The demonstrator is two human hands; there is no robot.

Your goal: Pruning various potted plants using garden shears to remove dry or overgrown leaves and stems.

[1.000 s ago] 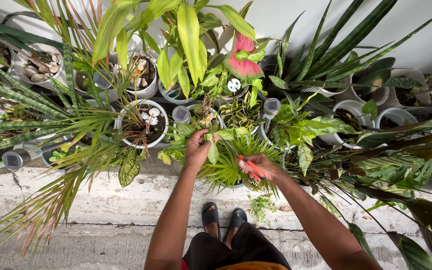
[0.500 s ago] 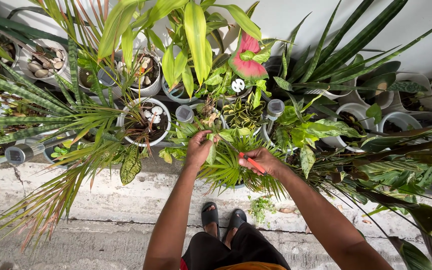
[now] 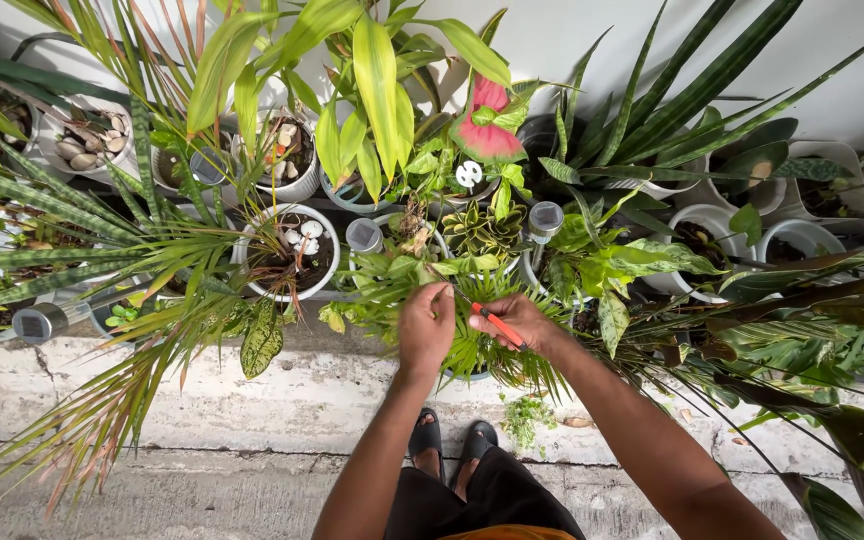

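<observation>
Hands meet over a small palm-like plant (image 3: 462,345) with fine green fronds, which stands in a pot at the near edge of a crowded row of potted plants, just beyond a pale concrete ledge (image 3: 252,400). Left hand (image 3: 426,322) lies knuckles up on the fronds with its fingers curled together, the thumb and forefinger pinching something green at the plant's far side; what exactly is pinched is too small to tell. Right hand (image 3: 522,322) is just beside it to the right, closed around scissors with orange handles (image 3: 500,327), whose thin blades point left toward the left hand's fingertips; whether the blades are apart or together cannot be told. Far from the hands, a pink and green leaf (image 3: 486,125) rises among broad yellow-green leaves (image 3: 377,90). To the far left of the hands sits a white pot holding white stones (image 3: 297,250), and another pot of pale pebbles (image 3: 80,145) stands further left and farther back. Small round solar lamps (image 3: 363,235) stick up between the pots. Long striped sword-shaped leaves (image 3: 692,90) fan out on the far right. Near the bottom edge, two feet in dark sandals (image 3: 450,440) stand on the concrete.
</observation>
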